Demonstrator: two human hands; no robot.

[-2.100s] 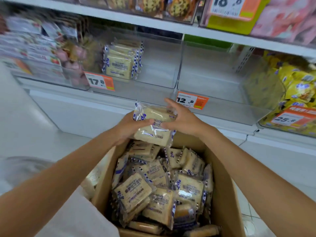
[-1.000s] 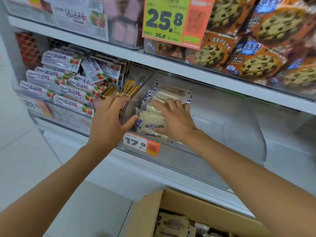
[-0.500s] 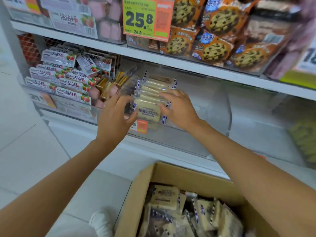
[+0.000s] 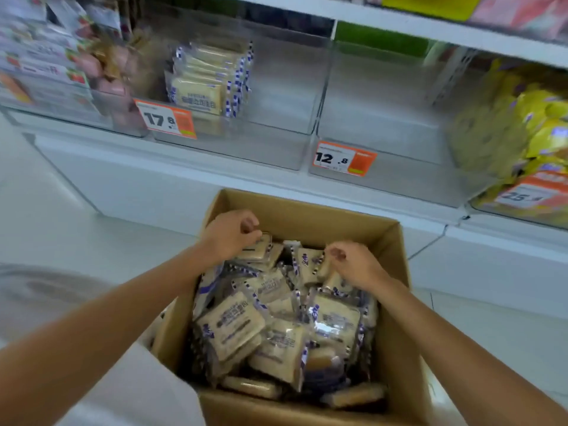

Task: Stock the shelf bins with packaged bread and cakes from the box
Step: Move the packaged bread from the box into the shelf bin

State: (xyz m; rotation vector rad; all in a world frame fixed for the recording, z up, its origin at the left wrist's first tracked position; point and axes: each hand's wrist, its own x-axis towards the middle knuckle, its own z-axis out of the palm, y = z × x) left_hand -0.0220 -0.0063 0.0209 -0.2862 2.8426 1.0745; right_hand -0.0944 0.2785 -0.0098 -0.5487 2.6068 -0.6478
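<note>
The right hand (image 4: 353,265) pinches the striped edge of an upright bread pack (image 4: 309,265), right of centre in the frame. The left hand (image 4: 229,236) curls its fingers just above a second pack (image 4: 256,249); blur hides whether it grips. Both hands are at the far end of the cardboard box (image 4: 396,348), which is heaped with such packs. At upper left, a clear bin (image 4: 276,87) holds stacked packs (image 4: 203,84) behind a price tag (image 4: 166,118).

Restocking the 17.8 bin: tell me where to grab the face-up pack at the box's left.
Probably from above: the pack lies nearly flat, label up, nothing over it, so pinch across its two long edges.
</note>
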